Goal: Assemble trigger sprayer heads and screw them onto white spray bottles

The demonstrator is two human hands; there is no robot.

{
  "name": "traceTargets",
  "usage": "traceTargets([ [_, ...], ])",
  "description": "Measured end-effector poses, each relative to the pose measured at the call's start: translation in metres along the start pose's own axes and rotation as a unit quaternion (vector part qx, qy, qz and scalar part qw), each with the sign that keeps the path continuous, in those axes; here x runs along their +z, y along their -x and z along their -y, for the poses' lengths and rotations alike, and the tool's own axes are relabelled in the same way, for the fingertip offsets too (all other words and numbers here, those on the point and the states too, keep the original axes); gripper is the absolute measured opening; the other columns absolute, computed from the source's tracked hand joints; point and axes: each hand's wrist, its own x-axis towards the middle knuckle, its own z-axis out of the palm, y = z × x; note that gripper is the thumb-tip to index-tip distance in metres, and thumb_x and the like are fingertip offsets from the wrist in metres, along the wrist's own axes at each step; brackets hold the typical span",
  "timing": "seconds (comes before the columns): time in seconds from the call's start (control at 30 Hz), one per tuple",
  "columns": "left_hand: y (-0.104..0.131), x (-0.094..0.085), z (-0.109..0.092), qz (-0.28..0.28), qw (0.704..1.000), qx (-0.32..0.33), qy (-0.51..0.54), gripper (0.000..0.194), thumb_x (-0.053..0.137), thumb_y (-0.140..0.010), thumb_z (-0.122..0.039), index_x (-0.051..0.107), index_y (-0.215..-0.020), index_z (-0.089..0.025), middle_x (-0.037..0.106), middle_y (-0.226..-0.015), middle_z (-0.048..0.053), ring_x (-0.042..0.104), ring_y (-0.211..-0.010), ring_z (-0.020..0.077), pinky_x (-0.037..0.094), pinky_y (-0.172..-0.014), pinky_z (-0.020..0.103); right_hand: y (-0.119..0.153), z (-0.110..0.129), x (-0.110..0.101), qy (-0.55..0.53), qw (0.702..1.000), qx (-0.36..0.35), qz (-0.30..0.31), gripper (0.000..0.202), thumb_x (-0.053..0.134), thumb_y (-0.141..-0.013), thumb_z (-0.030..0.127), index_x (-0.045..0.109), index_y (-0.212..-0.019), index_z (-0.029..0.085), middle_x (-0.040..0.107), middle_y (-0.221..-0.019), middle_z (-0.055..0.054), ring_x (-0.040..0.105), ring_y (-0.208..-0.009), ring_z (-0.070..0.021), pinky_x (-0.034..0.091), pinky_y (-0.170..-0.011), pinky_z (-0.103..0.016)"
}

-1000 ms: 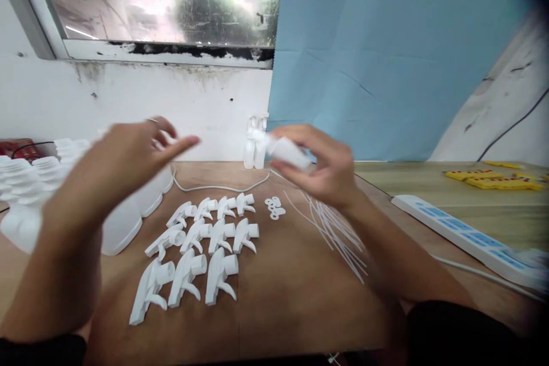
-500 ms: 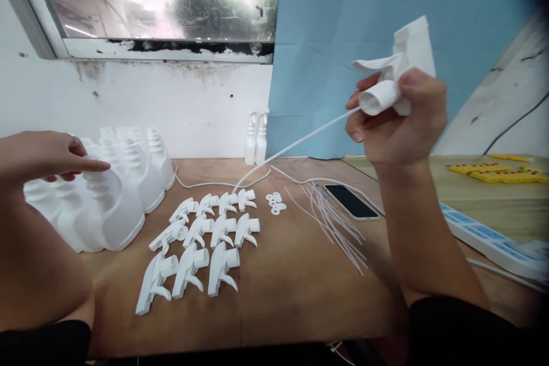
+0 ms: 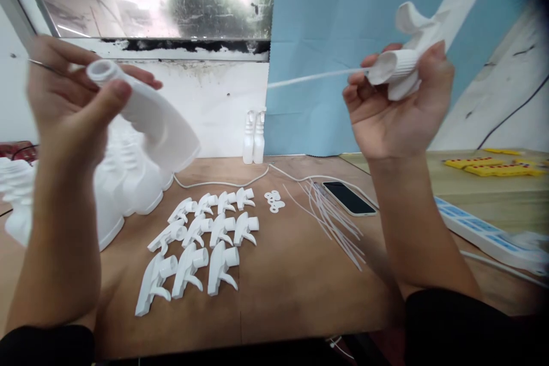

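Observation:
A white plastic bottle (image 3: pixel 165 120) is raised and tilted in my left hand (image 3: pixel 71 91), its open neck turned towards me and its base pointing right. My left fingers are closed round the neck. My right hand (image 3: pixel 398 103) grips a white trigger spray head (image 3: pixel 405 60) in the air, its screw collar facing left. From the collar a thin white dip tube (image 3: pixel 317 76) reaches left, apart from the bottle. Below, several more trigger spray heads (image 3: pixel 223 269) lie in rows on the wooden table (image 3: pixel 291 291). White bottles (image 3: pixel 132 183) stand grouped behind my left forearm.
Small white washers (image 3: pixel 274 201) lie beside loose thin tubes (image 3: pixel 338 223) and a phone (image 3: pixel 349 198). Two complete spray bottles (image 3: pixel 254 137) stand by the wall. A power strip (image 3: pixel 484 237) and yellow items (image 3: pixel 493 167) are at the right. A white cable (image 3: pixel 223 184) crosses the table's back.
My left hand has lifted a bottle out of the group and tipped it. My right hand has turned the spray head and raised it slightly; its tube now points more level.

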Motion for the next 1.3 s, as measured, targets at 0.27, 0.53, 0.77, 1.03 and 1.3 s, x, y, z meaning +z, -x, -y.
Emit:
traceTargets([
  [0.27, 0.026, 0.06, 0.021, 0.121, 0.963, -0.228, 0.076, 0.032, 0.078, -0.079, -0.033, 0.052, -0.089, -0.019, 0.074, -0.096, 0.009, 0.071, -0.094, 0.0256, 0.057, -0.076, 0.037, -0.002, 0.0, -0.004, -0.021, 1.0, -0.018, -0.011, 0.026, 0.071, -0.077, 0.04, 0.065, -0.08, 0.015, 0.065, -0.074, -0.001, 0.066, -0.067, -0.0124, 0.057, -0.067, -0.024],
  [0.53, 0.027, 0.062, 0.018, 0.168, 0.958, -0.23, -0.032, 0.032, 0.075, -0.079, -0.043, 0.059, -0.093, -0.019, 0.072, -0.1, 0.01, 0.067, -0.1, 0.0265, 0.055, -0.084, 0.038, -0.006, -0.008, -0.007, -0.001, 1.0, -0.006, -0.008, 0.03, 0.071, -0.074, 0.044, 0.064, -0.079, 0.016, 0.065, -0.072, -0.001, 0.061, -0.064, -0.0121, 0.056, -0.069, -0.027],
  [0.77, 0.027, 0.063, 0.013, 0.193, 0.959, -0.204, -0.05, 0.031, 0.068, -0.085, -0.043, 0.063, -0.101, -0.017, 0.072, -0.102, 0.011, 0.066, -0.097, 0.0231, 0.052, -0.085, 0.037, 0.002, -0.011, -0.005, 0.101, 0.993, 0.053, 0.037, 0.019, 0.071, -0.073, 0.042, 0.064, -0.078, 0.026, 0.063, -0.079, 0.0, 0.057, -0.072, -0.0158, 0.051, -0.076, -0.032],
  [1.03, 0.025, 0.073, -0.011, 0.26, 0.955, -0.111, -0.093, 0.024, 0.055, -0.094, -0.04, 0.066, -0.102, -0.02, 0.069, -0.106, 0.006, 0.063, -0.095, 0.0188, 0.048, -0.083, 0.03, 0.025, -0.021, 0.013, 0.147, 0.972, 0.093, 0.158, 0.025, 0.078, -0.067, 0.038, 0.067, -0.085, 0.025, 0.066, -0.081, -0.002, 0.061, -0.069, -0.0199, 0.051, -0.071, -0.039],
  [1.3, 0.031, 0.086, -0.046, 0.227, 0.97, -0.061, -0.066, 0.019, 0.054, -0.096, -0.034, 0.065, -0.106, -0.022, 0.068, -0.104, 0.005, 0.061, -0.094, 0.0188, 0.048, -0.082, 0.03, 0.049, -0.012, 0.032, 0.196, 0.95, 0.114, 0.215, 0.031, 0.079, -0.073, 0.045, 0.066, -0.094, 0.025, 0.068, -0.089, -0.004, 0.062, -0.072, -0.0195, 0.055, -0.069, -0.039],
])
